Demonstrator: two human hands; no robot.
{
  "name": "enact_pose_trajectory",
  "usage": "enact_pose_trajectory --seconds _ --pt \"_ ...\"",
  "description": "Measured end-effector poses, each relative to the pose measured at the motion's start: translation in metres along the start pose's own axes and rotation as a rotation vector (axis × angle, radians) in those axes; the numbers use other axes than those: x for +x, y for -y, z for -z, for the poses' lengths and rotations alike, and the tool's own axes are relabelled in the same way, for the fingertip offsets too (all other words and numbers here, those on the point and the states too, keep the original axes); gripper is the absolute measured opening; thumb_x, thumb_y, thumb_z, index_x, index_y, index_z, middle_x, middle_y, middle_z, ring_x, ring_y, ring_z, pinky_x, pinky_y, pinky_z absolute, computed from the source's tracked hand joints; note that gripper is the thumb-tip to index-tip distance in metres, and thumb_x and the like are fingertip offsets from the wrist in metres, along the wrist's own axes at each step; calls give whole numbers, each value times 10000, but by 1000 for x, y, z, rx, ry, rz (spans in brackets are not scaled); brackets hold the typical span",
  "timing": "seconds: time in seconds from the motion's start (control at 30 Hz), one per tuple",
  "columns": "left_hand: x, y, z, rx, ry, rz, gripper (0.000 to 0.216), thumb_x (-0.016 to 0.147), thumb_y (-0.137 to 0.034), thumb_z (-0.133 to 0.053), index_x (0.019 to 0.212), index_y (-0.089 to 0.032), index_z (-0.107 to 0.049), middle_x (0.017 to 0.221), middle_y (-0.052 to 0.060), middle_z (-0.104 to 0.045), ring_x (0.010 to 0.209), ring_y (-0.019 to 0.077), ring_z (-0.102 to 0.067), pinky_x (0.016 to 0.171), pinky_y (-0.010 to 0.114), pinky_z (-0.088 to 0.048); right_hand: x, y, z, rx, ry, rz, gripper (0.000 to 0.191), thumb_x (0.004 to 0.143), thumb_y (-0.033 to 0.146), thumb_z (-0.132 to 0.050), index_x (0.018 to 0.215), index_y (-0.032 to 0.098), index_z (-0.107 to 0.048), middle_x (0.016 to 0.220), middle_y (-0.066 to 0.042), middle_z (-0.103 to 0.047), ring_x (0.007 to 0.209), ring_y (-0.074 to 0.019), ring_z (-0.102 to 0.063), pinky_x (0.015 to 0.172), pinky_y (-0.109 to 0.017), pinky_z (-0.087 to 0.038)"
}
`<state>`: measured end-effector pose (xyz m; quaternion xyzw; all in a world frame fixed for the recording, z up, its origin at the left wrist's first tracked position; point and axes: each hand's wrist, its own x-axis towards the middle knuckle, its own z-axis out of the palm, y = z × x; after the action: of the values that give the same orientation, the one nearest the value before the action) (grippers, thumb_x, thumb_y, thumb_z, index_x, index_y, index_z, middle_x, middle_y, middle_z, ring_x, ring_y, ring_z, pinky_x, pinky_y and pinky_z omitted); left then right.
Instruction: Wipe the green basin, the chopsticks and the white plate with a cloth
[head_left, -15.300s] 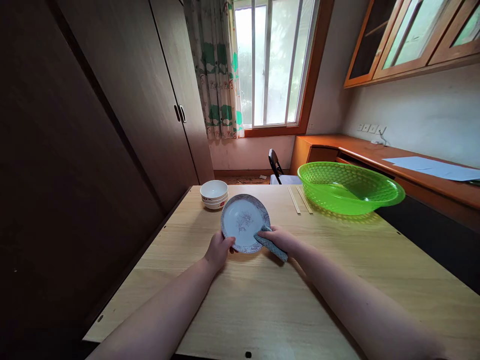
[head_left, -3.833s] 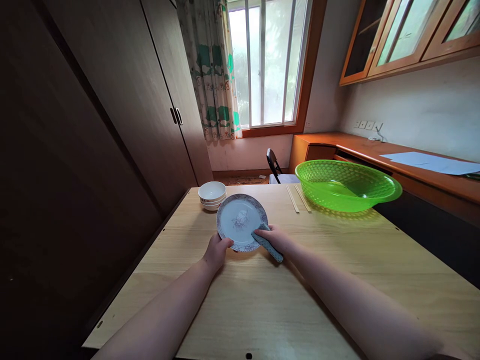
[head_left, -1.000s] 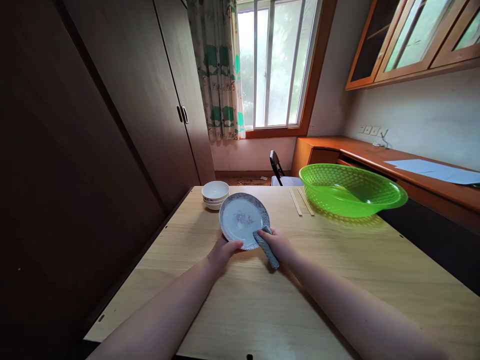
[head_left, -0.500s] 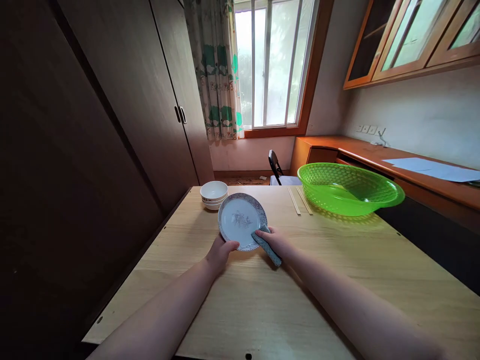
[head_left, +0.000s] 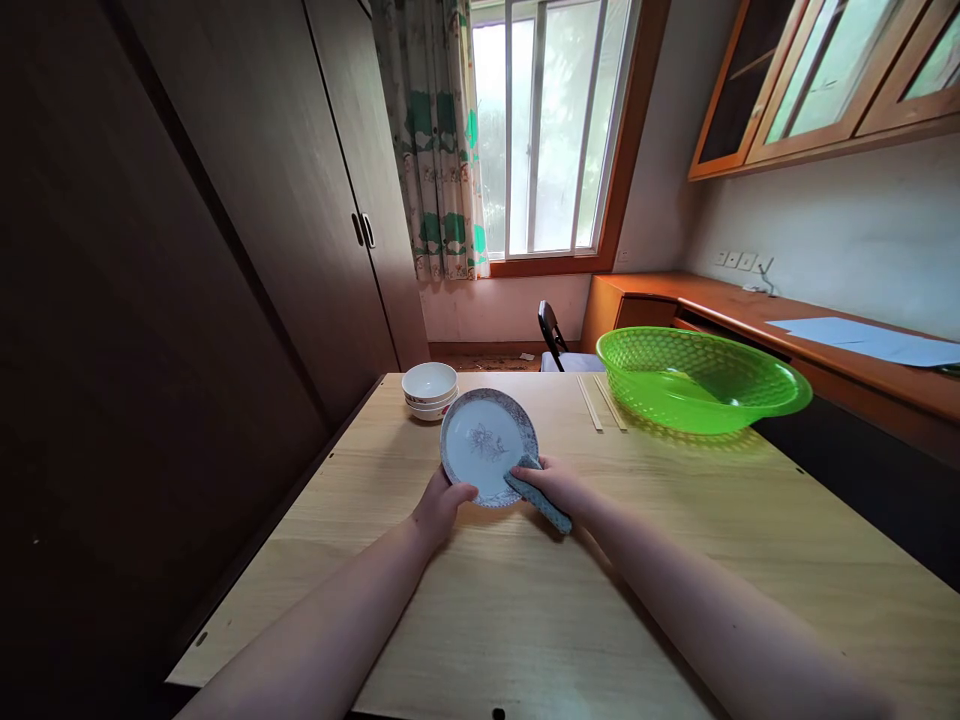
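Note:
A white plate (head_left: 480,448) with a grey floral rim and a flower drawn in its middle is held tilted up above the table. My left hand (head_left: 442,505) grips its lower left edge, thumb on the front and the other fingers hidden behind. At the lower right rim, my right hand (head_left: 553,482) pinches a blue-grey cloth (head_left: 546,508) folded over the plate's edge. Part of the cloth hangs down below the hand. Behind the plate to the left stands a stack of white bowls (head_left: 429,385).
On the wooden table (head_left: 660,580), pairs of light chopsticks (head_left: 600,404) lie near the far edge. Beside them at the far right sits a large green plastic basket (head_left: 697,385). A dark wardrobe (head_left: 247,200) borders the left; a folding chair (head_left: 559,345) stands beyond the table.
The plate has shifted very slightly right and turned a little in my hands. The cloth's hanging end has swung slightly right with my right hand.

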<state>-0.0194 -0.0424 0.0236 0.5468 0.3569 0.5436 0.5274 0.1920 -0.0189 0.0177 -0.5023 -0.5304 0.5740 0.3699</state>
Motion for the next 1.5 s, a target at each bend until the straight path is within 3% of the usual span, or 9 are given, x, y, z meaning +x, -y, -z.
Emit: enact_pose_trajectory --seconds 0.3,0.43,0.57,0.67,0.77,0.93,1.1,1.33,1.5 --pt "-1 2 2 -45 -25 13 512 572 -190 -659 1081 -141 -699 1101 98 -718 1125 318 -584 1031 436 -408 3 -2 7 46 -67 28 278 734 411 -711 856 162 -725 872 -75 -761 777 -206 -691 674 -275 -524" --pt "-1 4 3 -79 23 -1 491 667 -306 -690 1126 -132 -674 1143 121 -702 1164 330 -571 1046 456 -397 3 -4 4 85 2 2 303 719 403 -712 901 162 -722 913 -76 -760 814 -214 -692 748 -298 -531" --pt "-2 4 -1 -135 31 -18 622 671 -410 -754 1210 -134 -611 1235 150 -651 1243 329 -519 1074 446 -377 3 -6 0 135 -83 71 323 736 455 -676 871 164 -708 909 -79 -753 834 -226 -688 772 -318 -532" --pt "-3 2 -4 -143 54 28 731 627 -390 -799 1276 -170 -544 1272 151 -622 1168 320 -564 953 437 -479 2 -5 -2 118 -155 95 344 740 476 -665 896 171 -701 930 -78 -750 874 -236 -686 779 -323 -533" --pt "-4 -2 -6 -114 18 110 709 650 -320 -763 1302 -194 -512 1239 133 -635 1053 296 -613 814 401 -534 0 -4 -5 145 -94 91 354 724 468 -681 923 177 -704 953 -80 -751 897 -237 -686 784 -319 -535" --pt "0 -3 -5 -93 -102 19 620 595 -163 -647 1213 -149 -600 1194 101 -661 1124 297 -571 922 388 -479 -3 -1 -6 100 6 57 359 683 452 -729 895 163 -716 875 -75 -753 802 -220 -682 719 -298 -522" --pt "2 1 -2 -27 -159 -31 539 545 -131 -614 1083 -148 -654 1108 69 -686 1078 270 -565 939 355 -438 -4 2 -2 -11 -114 92 373 687 506 -711 813 155 -721 799 -60 -741 731 -208 -657 642 -279 -483" --pt "1 6 5 36 -187 -2 375 530 -153 -588 898 -155 -663 878 38 -671 864 234 -563 767 326 -446 -1 1 7 -39 -237 131 368 721 520 -675 744 153 -702 723 -54 -723 657 -183 -634 587 -270 -460" --pt "3 9 9 -21 -167 -3 436 551 -162 -574 975 -144 -675 984 58 -699 974 258 -582 840 342 -452 -1 0 4 32 -89 139 381 644 434 -782 893 154 -712 868 -76 -756 795 -219 -690 701 -299 -534"
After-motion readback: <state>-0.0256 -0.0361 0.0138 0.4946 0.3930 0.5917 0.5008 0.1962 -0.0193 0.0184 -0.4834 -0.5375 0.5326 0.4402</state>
